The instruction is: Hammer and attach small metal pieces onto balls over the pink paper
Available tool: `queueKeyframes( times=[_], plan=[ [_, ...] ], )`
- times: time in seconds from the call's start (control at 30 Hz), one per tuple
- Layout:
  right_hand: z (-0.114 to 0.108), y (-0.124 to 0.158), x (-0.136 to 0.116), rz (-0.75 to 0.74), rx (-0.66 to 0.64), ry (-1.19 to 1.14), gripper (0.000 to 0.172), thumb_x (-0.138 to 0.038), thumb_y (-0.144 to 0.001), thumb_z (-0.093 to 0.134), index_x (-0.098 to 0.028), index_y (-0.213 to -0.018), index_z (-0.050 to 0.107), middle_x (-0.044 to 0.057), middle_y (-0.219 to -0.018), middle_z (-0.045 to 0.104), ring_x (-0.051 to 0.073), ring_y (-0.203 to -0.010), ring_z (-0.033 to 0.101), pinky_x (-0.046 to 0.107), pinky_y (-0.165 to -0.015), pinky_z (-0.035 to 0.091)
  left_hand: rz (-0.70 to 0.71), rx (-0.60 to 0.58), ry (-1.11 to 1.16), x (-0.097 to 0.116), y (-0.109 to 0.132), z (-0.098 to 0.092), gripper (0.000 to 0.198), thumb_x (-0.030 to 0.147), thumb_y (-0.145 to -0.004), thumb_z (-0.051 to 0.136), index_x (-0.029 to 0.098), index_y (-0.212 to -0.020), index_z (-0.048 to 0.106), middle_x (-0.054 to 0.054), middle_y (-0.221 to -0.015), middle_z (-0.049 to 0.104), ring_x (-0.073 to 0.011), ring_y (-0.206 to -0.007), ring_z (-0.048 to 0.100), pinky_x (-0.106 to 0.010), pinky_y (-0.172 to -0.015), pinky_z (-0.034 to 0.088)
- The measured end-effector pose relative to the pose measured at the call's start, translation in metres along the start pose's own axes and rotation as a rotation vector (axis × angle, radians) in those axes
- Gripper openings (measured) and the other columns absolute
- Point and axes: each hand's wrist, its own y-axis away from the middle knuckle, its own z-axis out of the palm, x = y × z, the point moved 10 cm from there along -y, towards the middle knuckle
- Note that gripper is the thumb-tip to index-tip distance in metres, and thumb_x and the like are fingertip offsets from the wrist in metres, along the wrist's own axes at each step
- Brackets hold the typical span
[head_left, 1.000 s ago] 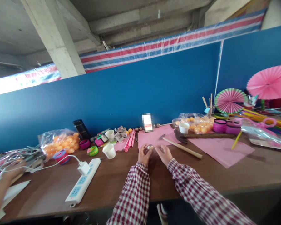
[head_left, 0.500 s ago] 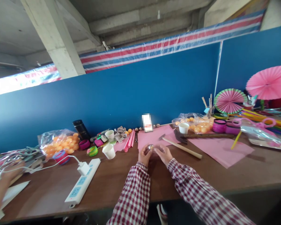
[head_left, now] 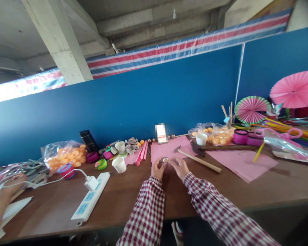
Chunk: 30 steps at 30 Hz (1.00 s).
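Observation:
Above the near side of the table, my left hand (head_left: pixel 157 169) is curled around a small shiny ball (head_left: pixel 165 159), which looks metallic. From the other side, my right hand (head_left: pixel 180 168) brings its thumb and bent fingers against the ball; its fingertips are partly hidden. Just beyond both hands lies a pink paper sheet (head_left: pixel 160 151). A hammer (head_left: pixel 200 160) with a wooden handle rests to the right, its head over the paper. Several similar dark shiny balls (head_left: pixel 172 136) line the foot of the blue partition.
On the left are a white power strip (head_left: pixel 91 200), a paper cup (head_left: pixel 119 165), and a bag of orange balls (head_left: pixel 65 157). Another person's hand (head_left: pixel 14 184) shows at the far left. A second pink sheet (head_left: pixel 242 164) and scissors (head_left: pixel 294 133) lie to the right.
Both hands stay in nearly the same place around the ball, which has turned slightly between the fingers. The view has shifted a little.

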Motion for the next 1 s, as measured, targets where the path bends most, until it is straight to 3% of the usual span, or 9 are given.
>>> queueKeyframes(
  times=[0.2, 0.5, 0.7, 0.83, 1.0],
  plan=[
    [-0.002, 0.001, -0.008, -0.047, 0.004, 0.079, 0.028, -0.043, -0.066, 0.055, -0.016, -0.072, 0.057, 0.001, -0.061, 0.059, 0.013, -0.054, 0.053, 0.025, -0.054, 0.045, -0.001, -0.02, -0.006, -0.004, -0.002, -0.001, 0.043, 0.028, -0.059, 0.065, 0.015, -0.099, 0.057, -0.01, -0.098, 0.062, -0.0216, -0.088, 0.058, -0.037, -0.08, 0.045],
    [-0.001, 0.003, -0.015, -0.11, -0.008, 0.183, 0.026, -0.038, -0.069, 0.052, -0.016, -0.08, 0.06, 0.003, -0.074, 0.063, 0.014, -0.064, 0.056, 0.026, -0.059, 0.046, 0.003, 0.021, -0.032, -0.008, -0.004, -0.007, 0.046, 0.027, -0.058, 0.066, 0.016, -0.102, 0.057, -0.009, -0.1, 0.061, -0.0206, -0.089, 0.057, -0.036, -0.08, 0.045],
    [-0.017, -0.001, -0.012, -0.081, 0.123, 0.181, 0.024, -0.038, -0.068, 0.052, -0.016, -0.075, 0.059, 0.003, -0.067, 0.061, 0.014, -0.058, 0.054, 0.025, -0.051, 0.045, -0.12, 0.067, 0.148, -0.019, -0.003, -0.006, 0.046, 0.032, -0.058, 0.065, 0.017, -0.101, 0.056, -0.008, -0.096, 0.063, -0.0196, -0.084, 0.059, -0.035, -0.077, 0.046],
    [-0.018, 0.0, -0.012, -0.067, 0.134, 0.161, 0.024, -0.039, -0.068, 0.052, -0.017, -0.075, 0.058, 0.003, -0.067, 0.061, 0.015, -0.061, 0.055, 0.026, -0.052, 0.046, -0.215, 0.06, 0.258, -0.026, -0.001, -0.003, 0.051, 0.034, -0.059, 0.065, 0.018, -0.106, 0.053, -0.007, -0.09, 0.063, -0.0179, -0.077, 0.06, -0.034, -0.071, 0.048],
    [-0.014, 0.002, -0.015, -0.065, 0.12, 0.145, 0.023, -0.038, -0.068, 0.051, -0.017, -0.076, 0.057, 0.003, -0.068, 0.061, 0.014, -0.062, 0.055, 0.025, -0.054, 0.045, -0.219, 0.042, 0.301, -0.021, 0.001, 0.0, 0.052, 0.031, -0.057, 0.067, 0.018, -0.106, 0.053, -0.007, -0.094, 0.062, -0.0181, -0.079, 0.059, -0.035, -0.073, 0.047]
  ],
)
